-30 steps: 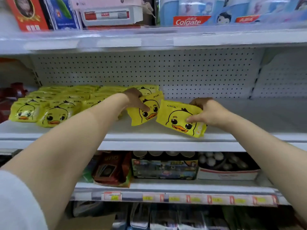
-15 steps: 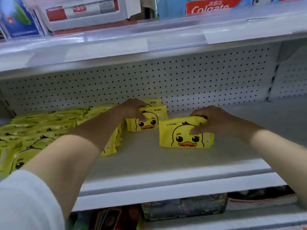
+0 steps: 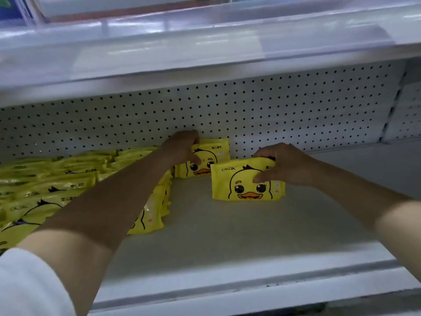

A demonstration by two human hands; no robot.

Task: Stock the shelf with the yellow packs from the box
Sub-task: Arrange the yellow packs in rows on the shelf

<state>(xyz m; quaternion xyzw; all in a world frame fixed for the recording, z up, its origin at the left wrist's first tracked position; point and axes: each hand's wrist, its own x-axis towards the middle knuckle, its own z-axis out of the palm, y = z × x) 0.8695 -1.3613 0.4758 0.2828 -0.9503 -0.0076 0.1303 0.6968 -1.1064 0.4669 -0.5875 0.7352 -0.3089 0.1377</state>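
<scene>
Head view: left hand [image 3: 182, 147] grips rear pack [image 3: 215, 153] near pegboard [image 3: 273, 106]; right hand [image 3: 287, 165] grips front pack [image 3: 237, 185], long axis along pegboard.

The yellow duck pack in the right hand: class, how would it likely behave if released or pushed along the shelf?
Probably soft, not stiff: the yellow duck pack looks puffy where the right hand grips it. Likely to tip once released, as it stands on a narrow edge. Its glossy film should slide easily on the smooth shelf.
</scene>
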